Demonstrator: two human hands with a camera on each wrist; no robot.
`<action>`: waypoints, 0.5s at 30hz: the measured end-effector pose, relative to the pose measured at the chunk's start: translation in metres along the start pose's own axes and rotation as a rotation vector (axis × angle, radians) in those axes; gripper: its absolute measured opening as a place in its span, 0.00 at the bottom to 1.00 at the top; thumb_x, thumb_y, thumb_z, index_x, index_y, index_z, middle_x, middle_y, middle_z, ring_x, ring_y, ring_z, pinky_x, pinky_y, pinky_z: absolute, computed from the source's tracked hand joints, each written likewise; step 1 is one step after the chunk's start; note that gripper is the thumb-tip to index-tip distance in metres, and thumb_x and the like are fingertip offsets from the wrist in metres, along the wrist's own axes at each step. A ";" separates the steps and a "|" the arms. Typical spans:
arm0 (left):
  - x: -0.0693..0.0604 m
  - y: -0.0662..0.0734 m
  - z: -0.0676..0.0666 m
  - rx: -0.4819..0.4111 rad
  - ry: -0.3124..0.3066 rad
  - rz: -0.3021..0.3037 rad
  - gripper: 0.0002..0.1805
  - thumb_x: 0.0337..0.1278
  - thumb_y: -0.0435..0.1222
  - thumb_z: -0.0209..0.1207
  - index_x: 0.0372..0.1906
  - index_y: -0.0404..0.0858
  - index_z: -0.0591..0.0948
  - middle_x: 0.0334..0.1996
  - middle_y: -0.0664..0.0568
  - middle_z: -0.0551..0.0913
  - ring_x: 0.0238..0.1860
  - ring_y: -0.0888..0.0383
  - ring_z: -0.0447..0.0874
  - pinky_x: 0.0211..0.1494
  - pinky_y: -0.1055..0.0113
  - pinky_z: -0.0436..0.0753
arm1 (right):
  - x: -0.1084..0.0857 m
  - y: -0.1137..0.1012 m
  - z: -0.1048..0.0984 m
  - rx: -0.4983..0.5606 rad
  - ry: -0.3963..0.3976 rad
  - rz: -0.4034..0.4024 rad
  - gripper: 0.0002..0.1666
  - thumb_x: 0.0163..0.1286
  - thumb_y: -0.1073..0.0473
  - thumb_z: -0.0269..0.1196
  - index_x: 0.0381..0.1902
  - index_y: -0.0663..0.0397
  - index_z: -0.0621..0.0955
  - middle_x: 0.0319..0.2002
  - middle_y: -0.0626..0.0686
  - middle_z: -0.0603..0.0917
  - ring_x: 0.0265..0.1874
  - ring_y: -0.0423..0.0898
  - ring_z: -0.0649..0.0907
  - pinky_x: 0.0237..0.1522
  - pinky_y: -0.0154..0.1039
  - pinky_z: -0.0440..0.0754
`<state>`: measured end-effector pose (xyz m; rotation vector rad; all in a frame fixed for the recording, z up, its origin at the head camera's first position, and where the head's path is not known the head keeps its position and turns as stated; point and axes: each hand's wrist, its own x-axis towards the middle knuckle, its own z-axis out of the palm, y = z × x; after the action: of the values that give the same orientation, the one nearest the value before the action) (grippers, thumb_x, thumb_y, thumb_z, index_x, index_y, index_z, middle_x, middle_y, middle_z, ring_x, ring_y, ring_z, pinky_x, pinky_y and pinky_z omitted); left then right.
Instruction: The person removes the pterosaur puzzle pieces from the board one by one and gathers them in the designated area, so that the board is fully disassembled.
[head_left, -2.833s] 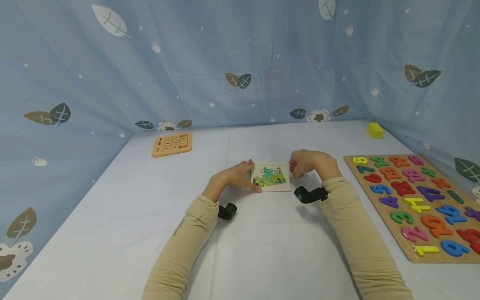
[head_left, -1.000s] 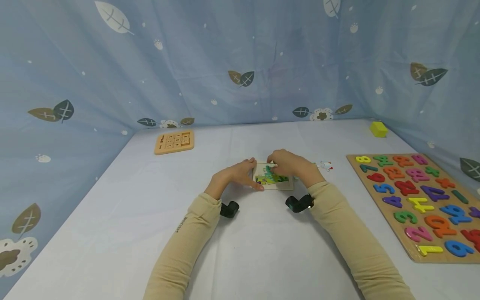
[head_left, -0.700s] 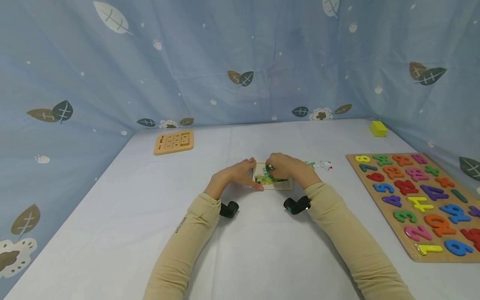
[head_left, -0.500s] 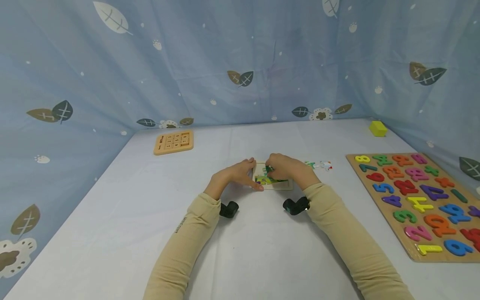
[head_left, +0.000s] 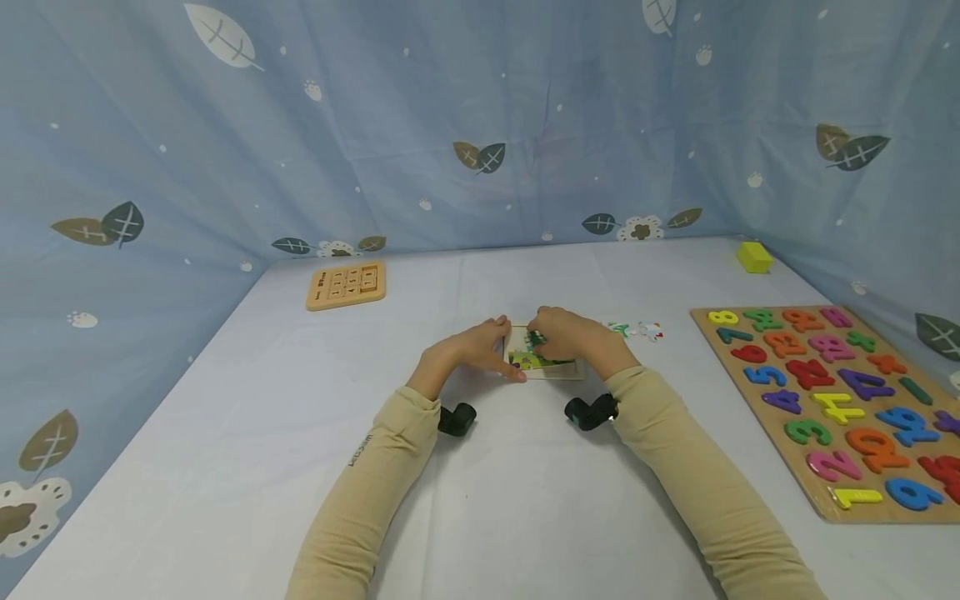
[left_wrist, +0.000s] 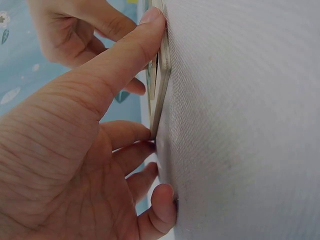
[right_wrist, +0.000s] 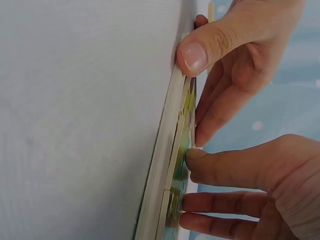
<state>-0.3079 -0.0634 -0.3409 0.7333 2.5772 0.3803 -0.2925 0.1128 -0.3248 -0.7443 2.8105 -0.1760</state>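
Note:
A small jigsaw puzzle in a wooden frame point(head_left: 558, 375) lies mid-table, with a green and yellow picture. My left hand point(head_left: 474, 348) holds its left side, thumb on the near edge and fingers at the far left corner. In the left wrist view, the thumb point(left_wrist: 135, 47) presses the rim. Over the picture my right hand point(head_left: 573, 335) is bent down, its fingertips at a green puzzle piece point(head_left: 535, 338). The right wrist view shows the right thumb point(right_wrist: 220, 167) and two fingers on the puzzle's face point(right_wrist: 181, 167). My right hand hides the frame's upper right part.
Loose puzzle pieces point(head_left: 649, 331) lie right of the frame, partly behind the right hand. A number and symbol board point(head_left: 757, 433) fills the right side. A yellow-green block point(head_left: 754, 257) stands far right, a wooden number tray point(head_left: 347, 285) far left. Patterned blue cloth point(head_left: 420, 108) hangs behind.
My right hand has moved left from beside the frame onto the picture, uncovering the loose pieces on the right. Over the last half second it barely moves. The left hand keeps its hold.

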 end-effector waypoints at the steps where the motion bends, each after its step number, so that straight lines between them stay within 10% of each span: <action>1: 0.000 0.000 0.000 -0.002 -0.001 0.000 0.57 0.53 0.54 0.65 0.76 0.34 0.45 0.78 0.44 0.40 0.78 0.47 0.35 0.79 0.53 0.46 | 0.000 0.000 0.000 -0.001 -0.005 0.008 0.26 0.69 0.60 0.60 0.62 0.68 0.74 0.58 0.65 0.76 0.60 0.58 0.75 0.64 0.51 0.73; 15: 0.003 -0.002 0.001 0.010 0.001 0.012 0.57 0.52 0.54 0.66 0.76 0.34 0.46 0.78 0.44 0.41 0.78 0.47 0.37 0.79 0.54 0.48 | 0.001 -0.006 0.003 -0.096 -0.014 0.016 0.25 0.68 0.61 0.60 0.62 0.62 0.76 0.53 0.63 0.76 0.53 0.56 0.76 0.57 0.51 0.77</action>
<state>-0.3104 -0.0634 -0.3429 0.7523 2.5788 0.3723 -0.2897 0.1070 -0.3265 -0.7407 2.8271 -0.0331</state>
